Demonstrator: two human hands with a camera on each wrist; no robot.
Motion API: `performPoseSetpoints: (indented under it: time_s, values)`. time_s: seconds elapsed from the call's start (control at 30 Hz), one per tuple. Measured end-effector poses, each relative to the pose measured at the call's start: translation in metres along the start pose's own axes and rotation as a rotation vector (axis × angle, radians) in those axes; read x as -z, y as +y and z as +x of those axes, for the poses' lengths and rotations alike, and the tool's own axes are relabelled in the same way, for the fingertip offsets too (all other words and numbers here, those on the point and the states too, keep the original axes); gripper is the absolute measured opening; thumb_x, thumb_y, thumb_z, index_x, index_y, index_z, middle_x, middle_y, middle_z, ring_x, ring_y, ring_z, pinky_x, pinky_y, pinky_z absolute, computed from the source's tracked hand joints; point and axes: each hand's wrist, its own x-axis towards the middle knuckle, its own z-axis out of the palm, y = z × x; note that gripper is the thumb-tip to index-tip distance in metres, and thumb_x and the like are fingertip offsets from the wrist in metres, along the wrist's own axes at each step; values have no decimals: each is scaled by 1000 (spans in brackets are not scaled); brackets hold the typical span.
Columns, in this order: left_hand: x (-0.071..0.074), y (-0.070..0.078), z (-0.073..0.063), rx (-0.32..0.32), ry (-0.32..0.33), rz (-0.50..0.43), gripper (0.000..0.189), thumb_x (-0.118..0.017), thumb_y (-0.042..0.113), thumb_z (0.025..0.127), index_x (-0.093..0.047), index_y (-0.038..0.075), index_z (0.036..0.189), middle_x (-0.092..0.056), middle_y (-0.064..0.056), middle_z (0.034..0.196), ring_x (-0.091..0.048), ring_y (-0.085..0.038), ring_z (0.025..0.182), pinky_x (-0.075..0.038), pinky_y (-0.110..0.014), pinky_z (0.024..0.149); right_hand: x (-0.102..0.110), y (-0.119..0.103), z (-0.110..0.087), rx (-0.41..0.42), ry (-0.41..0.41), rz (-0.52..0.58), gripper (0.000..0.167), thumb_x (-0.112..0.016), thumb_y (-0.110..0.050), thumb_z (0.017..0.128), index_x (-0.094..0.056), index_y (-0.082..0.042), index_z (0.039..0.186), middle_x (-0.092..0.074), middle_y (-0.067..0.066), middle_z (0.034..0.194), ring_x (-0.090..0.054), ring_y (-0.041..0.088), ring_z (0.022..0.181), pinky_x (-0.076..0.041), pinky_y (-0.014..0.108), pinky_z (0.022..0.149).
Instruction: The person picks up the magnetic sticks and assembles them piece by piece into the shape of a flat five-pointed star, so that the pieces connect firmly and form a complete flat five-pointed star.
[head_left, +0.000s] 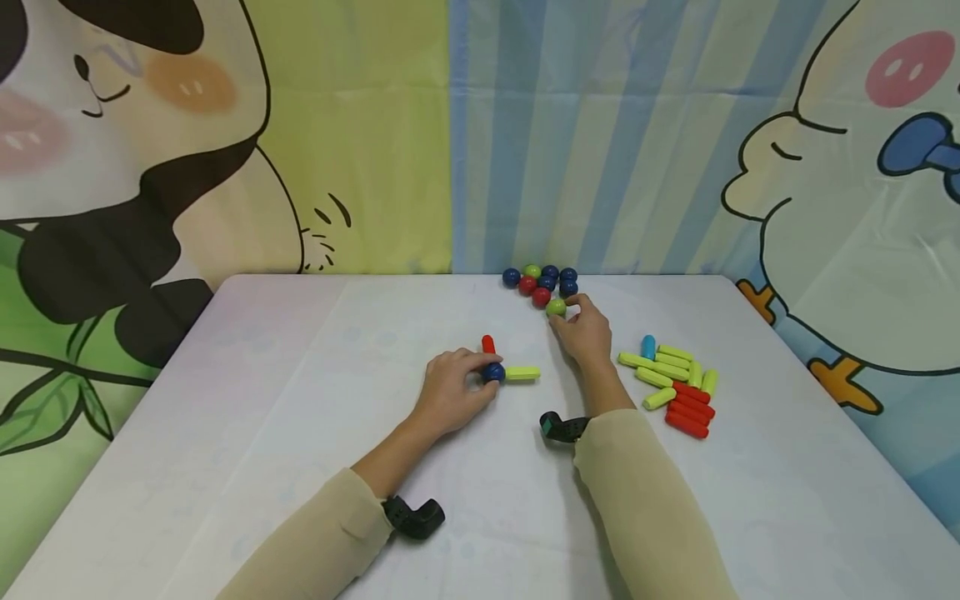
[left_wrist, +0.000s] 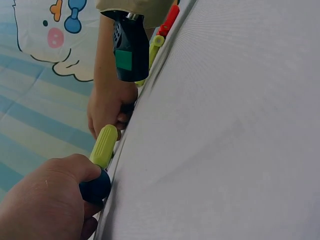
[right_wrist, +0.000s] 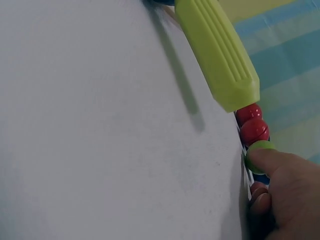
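My left hand [head_left: 453, 390] pinches a dark blue ball [head_left: 492, 372] between thumb and fingers, over the middle of the table. From that ball a yellow-green rod [head_left: 522, 373] sticks out to the right, and a red rod [head_left: 488, 343] points away toward the back. In the left wrist view, the blue ball [left_wrist: 96, 189] shows under my thumb with the green rod [left_wrist: 104, 146] joined to it. Farther back, my right hand [head_left: 587, 335] grips a green ball [head_left: 556, 307] at the near end of a ball cluster. The right wrist view shows thumb and fingers about this green ball [right_wrist: 258, 155].
Blue, red and green balls [head_left: 527, 285] lie grouped at the table's back edge. On the right is a pile of yellow-green rods [head_left: 654, 377], red rods [head_left: 687, 425] and one light blue rod [head_left: 648, 347]. A printed cloth [head_left: 585, 167] hangs behind the white table [head_left: 262, 400].
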Motion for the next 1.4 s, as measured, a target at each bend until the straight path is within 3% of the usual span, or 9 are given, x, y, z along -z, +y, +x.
performPoseSetpoints:
  time_s: [0.17, 0.4, 0.5, 0.63, 0.77, 1.0, 1.4]
  values:
    - [2, 1, 1, -9, 4, -1, 35, -75, 23, 90, -76, 21, 125, -75, -4, 116, -64, -28, 114, -43, -54, 105, 1, 1, -5, -6, 55, 92, 51, -61, -41, 99, -56, -10, 139, -64, 13, 110, -56, 27, 96, -45, 38, 84]
    - [5, -3, 0, 14, 3, -6, 34, -76, 23, 90, -76, 23, 124, -74, -4, 116, -63, -28, 113, -41, -54, 107, 2, 3, -18, -62, 7, 390, 55, -59, -47, 101, -52, -11, 143, -64, 11, 116, -67, 16, 67, -57, 25, 58]
    - [7, -4, 0, 18, 6, -12, 34, -76, 23, 90, -76, 22, 124, -74, -4, 115, -63, -28, 113, -41, -54, 106, 2, 3, -25, -75, -29, 503, 55, -60, -43, 102, -50, -11, 147, -67, 12, 121, -71, 14, 72, -60, 24, 63]
    - [8, -7, 0, 20, 9, -20, 34, -76, 22, 90, -76, 22, 124, -74, -5, 114, -63, -29, 113, -41, -54, 106, 5, 2, -32, -86, -64, 565, 51, -62, -37, 103, -51, -10, 145, -69, 13, 125, -75, 18, 88, -62, 24, 73]
    - [9, -6, -1, 17, 13, -35, 34, -75, 22, 90, -76, 21, 124, -74, -5, 114, -63, -29, 112, -41, -55, 106, 8, 0, -37, -108, -85, 594, 47, -65, -31, 102, -53, -9, 142, -69, 13, 125, -73, 17, 95, -61, 22, 79]
    - [8, -5, -2, 22, 13, -38, 34, -76, 23, 90, -76, 22, 124, -73, -5, 115, -62, -28, 113, -41, -54, 107, 14, -2, -48, -110, -113, 577, 46, -70, -30, 98, -57, -11, 138, -68, 10, 123, -71, 14, 88, -60, 21, 78]
    - [-2, -2, -2, 9, 10, -38, 34, -76, 23, 90, -76, 22, 124, -74, -4, 114, -63, -27, 112, -42, -53, 105, 32, 11, -66, -27, -246, 350, 50, -65, -36, 100, -56, -13, 143, -59, 14, 128, -68, 16, 79, -57, 23, 73]
